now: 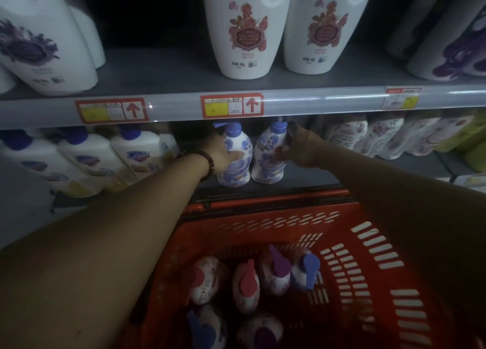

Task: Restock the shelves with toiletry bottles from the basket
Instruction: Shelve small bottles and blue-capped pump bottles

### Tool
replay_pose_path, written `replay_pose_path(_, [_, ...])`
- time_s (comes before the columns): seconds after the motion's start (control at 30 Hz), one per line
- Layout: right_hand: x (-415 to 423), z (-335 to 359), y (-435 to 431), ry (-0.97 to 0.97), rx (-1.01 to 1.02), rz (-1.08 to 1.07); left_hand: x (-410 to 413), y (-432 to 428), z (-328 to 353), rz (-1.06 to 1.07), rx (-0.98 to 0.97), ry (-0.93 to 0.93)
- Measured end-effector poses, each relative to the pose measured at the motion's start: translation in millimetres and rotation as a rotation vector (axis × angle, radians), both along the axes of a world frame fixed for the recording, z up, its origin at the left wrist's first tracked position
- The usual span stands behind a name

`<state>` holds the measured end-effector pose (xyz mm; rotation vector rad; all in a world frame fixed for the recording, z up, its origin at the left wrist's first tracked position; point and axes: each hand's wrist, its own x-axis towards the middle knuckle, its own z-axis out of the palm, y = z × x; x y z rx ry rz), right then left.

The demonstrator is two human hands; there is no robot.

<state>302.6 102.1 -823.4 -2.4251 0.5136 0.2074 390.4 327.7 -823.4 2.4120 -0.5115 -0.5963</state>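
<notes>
Two white pump bottles with blue flower prints stand side by side on the lower shelf [310, 176]. My left hand [219, 153] grips the left blue-flowered bottle [236, 162] round its middle. My right hand [302, 149] holds the right blue-flowered bottle [268, 157] from its right side. Below, the red basket [368, 248] holds several flowered bottles with pink, purple and blue pump caps [273, 272].
White bottles with blue caps [86, 159] lean on the lower shelf to the left, pale flowered refill packs [378, 135] lie to the right. Large white jugs [244, 30] stand on the upper shelf, whose edge [315, 100] carries price labels.
</notes>
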Motion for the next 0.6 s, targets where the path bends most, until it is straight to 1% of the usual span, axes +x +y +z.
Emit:
replay_pose_path(0.13, [-21,17,-7,0.026,-0.064,0.016,-11,5,15,0.059,0.023,0.103])
replay_pose_path(0.27, [-50,32,-16,0.043,-0.213,0.041,-25,10,30,0.071,0.068,0.126])
replay_pose_path(0.4, [-79,50,-15,0.049,-0.232,0.004,-36,11,47,0.035,0.133,0.054])
replay_pose_path(0.5, [-97,58,-9,-0.002,-0.269,-0.008,-45,13,61,0.039,0.148,-0.018])
replay_pose_path(0.6, [-114,71,3,-0.054,-0.266,-0.003,-59,17,76,0.021,0.162,-0.076])
